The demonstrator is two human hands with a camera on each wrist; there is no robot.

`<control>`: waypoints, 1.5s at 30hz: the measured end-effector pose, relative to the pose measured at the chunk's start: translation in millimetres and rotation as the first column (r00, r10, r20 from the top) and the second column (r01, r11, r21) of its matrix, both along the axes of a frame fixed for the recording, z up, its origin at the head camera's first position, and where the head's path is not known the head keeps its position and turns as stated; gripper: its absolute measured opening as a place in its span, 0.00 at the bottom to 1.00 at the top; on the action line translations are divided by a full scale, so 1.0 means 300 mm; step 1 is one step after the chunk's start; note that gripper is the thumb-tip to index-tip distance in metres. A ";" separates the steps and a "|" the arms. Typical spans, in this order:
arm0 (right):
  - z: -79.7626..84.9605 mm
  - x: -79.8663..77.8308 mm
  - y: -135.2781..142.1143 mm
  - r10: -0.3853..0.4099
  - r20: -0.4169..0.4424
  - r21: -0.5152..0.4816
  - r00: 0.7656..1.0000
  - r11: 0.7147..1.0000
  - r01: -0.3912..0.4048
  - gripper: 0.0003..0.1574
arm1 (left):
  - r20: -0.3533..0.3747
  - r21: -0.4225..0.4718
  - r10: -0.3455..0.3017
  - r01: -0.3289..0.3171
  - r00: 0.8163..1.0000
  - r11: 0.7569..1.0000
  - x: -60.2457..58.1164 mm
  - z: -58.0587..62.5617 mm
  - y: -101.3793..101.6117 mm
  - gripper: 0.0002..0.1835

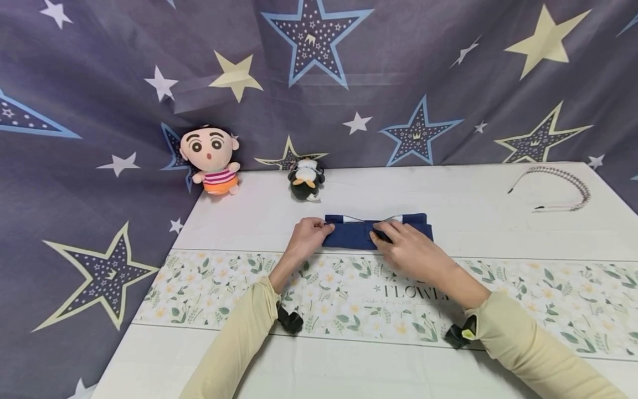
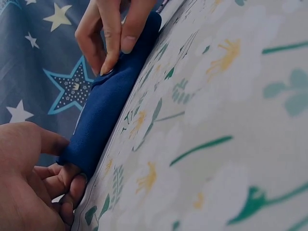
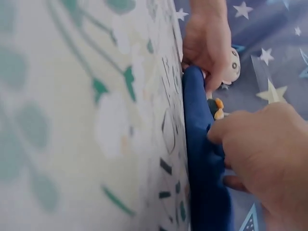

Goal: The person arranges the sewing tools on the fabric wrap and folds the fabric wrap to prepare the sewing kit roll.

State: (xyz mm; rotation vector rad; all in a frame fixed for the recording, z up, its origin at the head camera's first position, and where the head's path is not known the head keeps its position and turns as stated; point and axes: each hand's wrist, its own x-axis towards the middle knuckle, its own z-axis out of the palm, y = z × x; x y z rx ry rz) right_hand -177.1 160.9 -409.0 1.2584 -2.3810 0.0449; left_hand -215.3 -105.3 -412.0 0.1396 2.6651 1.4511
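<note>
A long folded piece of navy-blue cloth (image 1: 346,235) lies on the table, with small white patches showing along its far edge. My left hand (image 1: 307,237) pinches its left end; in the left wrist view the thumb of this hand (image 2: 29,173) is on top and the fingers are curled under the cloth end. Near the middle of the cloth, my right hand (image 1: 411,249) has bent fingers and thumb on a fold, pinching it. The right wrist view shows the right hand (image 3: 269,154) over the blue cloth (image 3: 202,163), its fingertips partly hidden.
A plush doll (image 1: 213,160) in a striped top sits at the back left, and a penguin plush (image 1: 305,180) is behind the cloth. A beaded headband (image 1: 573,185) lies at the back right. A starry curtain (image 1: 319,122) hangs behind the flower-printed table cover (image 1: 329,293).
</note>
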 end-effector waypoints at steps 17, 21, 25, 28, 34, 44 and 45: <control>-0.036 0.038 0.155 -0.129 0.246 -0.527 0.961 0.814 0.244 0.18 | 0.025 -0.023 0.052 -0.052 0.998 0.998 0.050 0.021 -0.029 0.15; -0.037 0.066 0.184 -0.235 0.443 -0.589 0.865 0.651 0.479 0.15 | -0.015 0.007 0.043 -0.043 0.999 0.999 0.071 0.014 -0.043 0.12; -0.040 0.083 0.196 -0.241 0.621 -0.552 0.746 0.541 0.635 0.12 | -0.076 0.027 0.009 -0.007 0.997 1.000 0.085 0.003 -0.048 0.11; -0.045 0.086 0.203 -0.184 0.700 -0.523 0.690 0.526 0.671 0.14 | -0.101 0.046 0.002 0.003 0.995 0.999 0.089 -0.006 -0.048 0.10; -0.048 0.078 0.206 -0.063 0.786 -0.512 0.615 0.490 0.706 0.18 | -0.129 0.077 0.010 0.000 0.992 0.997 0.087 -0.024 -0.045 0.08; -0.051 0.053 0.207 -0.041 0.783 -0.505 0.621 0.540 0.673 0.18 | -0.174 0.081 -0.042 0.056 0.984 0.995 0.080 -0.031 -0.040 0.09; -0.052 0.050 0.208 -0.044 0.774 -0.510 0.632 0.549 0.662 0.17 | -0.173 0.076 -0.048 0.061 0.984 0.995 0.077 -0.032 -0.040 0.09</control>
